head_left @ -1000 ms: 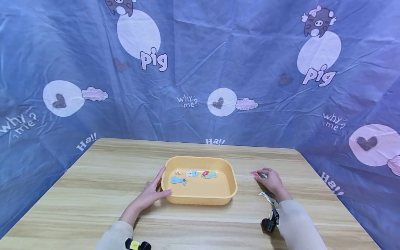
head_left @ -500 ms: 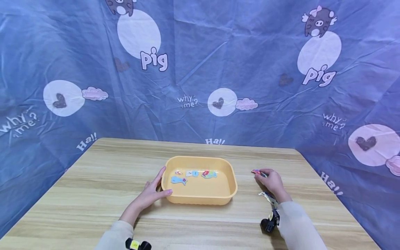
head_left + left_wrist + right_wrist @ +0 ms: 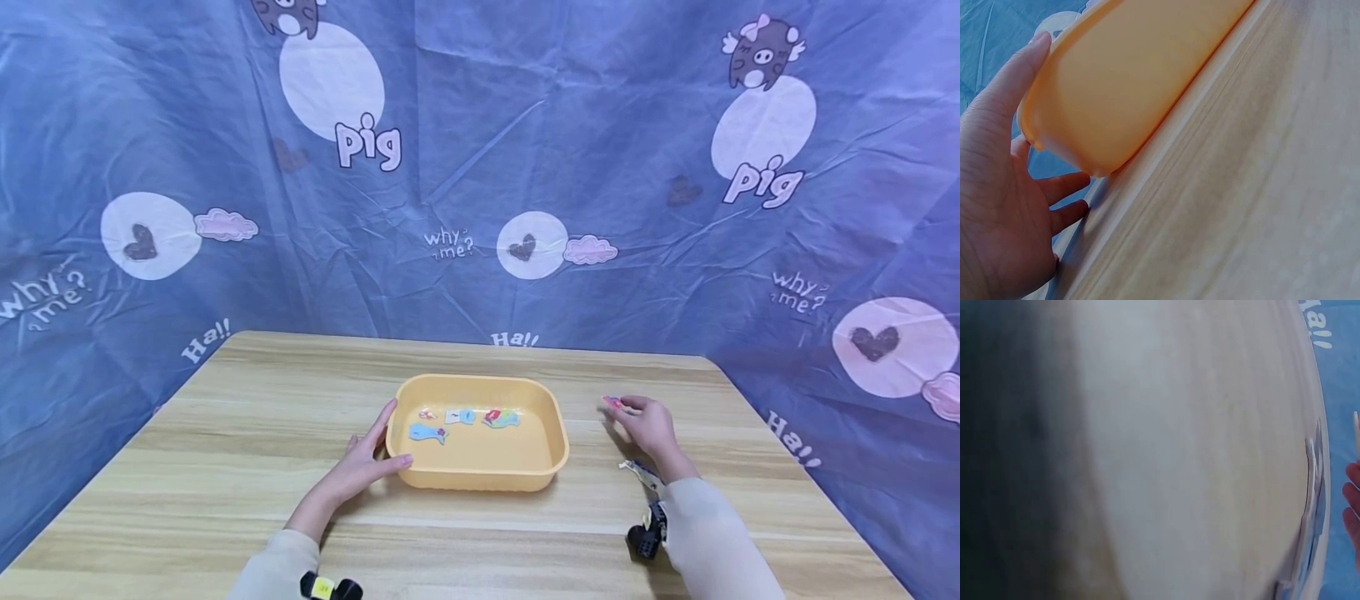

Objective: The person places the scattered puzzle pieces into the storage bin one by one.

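Head view shows the right hand (image 3: 649, 427) pinching a small pink-and-blue piece (image 3: 612, 402) at its fingertips, just above the wooden table (image 3: 247, 433), to the right of the yellow tray (image 3: 480, 477). The left hand (image 3: 365, 461) lies with fingers spread and thumb pressed on the tray's left wall, as the left wrist view confirms. Flat coloured pieces (image 3: 428, 432) already lie inside. Such a thin piece, held only by its edge, could slip and drop onto the table short of the rim
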### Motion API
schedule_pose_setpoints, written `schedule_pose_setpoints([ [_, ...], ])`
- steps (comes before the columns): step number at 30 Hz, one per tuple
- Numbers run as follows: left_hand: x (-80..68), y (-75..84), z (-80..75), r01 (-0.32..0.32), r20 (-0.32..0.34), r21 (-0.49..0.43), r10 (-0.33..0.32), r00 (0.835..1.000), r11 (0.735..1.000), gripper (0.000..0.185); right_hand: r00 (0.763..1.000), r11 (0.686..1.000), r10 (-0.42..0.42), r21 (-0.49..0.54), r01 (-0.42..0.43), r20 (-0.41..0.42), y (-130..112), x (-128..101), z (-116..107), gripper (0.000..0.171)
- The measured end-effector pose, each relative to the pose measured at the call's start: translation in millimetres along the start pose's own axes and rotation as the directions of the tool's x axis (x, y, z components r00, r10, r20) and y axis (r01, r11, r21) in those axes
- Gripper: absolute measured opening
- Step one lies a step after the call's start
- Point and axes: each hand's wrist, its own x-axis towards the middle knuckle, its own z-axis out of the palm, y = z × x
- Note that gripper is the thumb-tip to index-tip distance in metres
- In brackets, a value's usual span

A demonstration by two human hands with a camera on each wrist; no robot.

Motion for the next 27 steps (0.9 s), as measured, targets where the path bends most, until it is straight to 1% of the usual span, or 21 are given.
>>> schedule_pose_setpoints([
  [7,0.6,-0.5,0.1,0.004,-0.005,-0.001,-0.004,1.000,1.000,0.087,1.000,0.999,-0.026,0.032,0.026,0.017,-10.7,0.5,-1.1,0.054],
  [9,0.7,-0.9,0.1,0.005,-0.006,-0.001,-0.005,1.000,1.000,0.087,0.999,0.998,-0.037,0.042,0.037,0.009,-15.8,0.8,-1.1,0.053],
  [12,0.8,-1.6,0.1,0.007,-0.006,0.004,-0.007,1.000,1.000,0.087,0.997,0.996,-0.073,0.048,0.075,-0.027,-23.9,2.0,0.1,0.050],
  [17,-0.1,-1.9,0.1,0.010,-0.007,0.006,-0.010,1.000,1.000,0.087,0.983,0.985,-0.158,0.053,0.164,-0.098,-36.4,5.9,4.8,0.042],
  [24,0.2,-2.7,0.6,0.016,-0.006,0.015,-0.016,1.000,1.000,0.087,0.969,0.965,-0.198,0.146,0.219,-0.147,-58.8,5.7,11.4,0.038],
  [27,0.5,-2.4,0.2,0.018,-0.005,0.011,-0.018,1.000,1.000,0.087,0.962,0.953,-0.227,0.168,0.252,-0.155,-68.9,5.1,13.4,0.036],
])
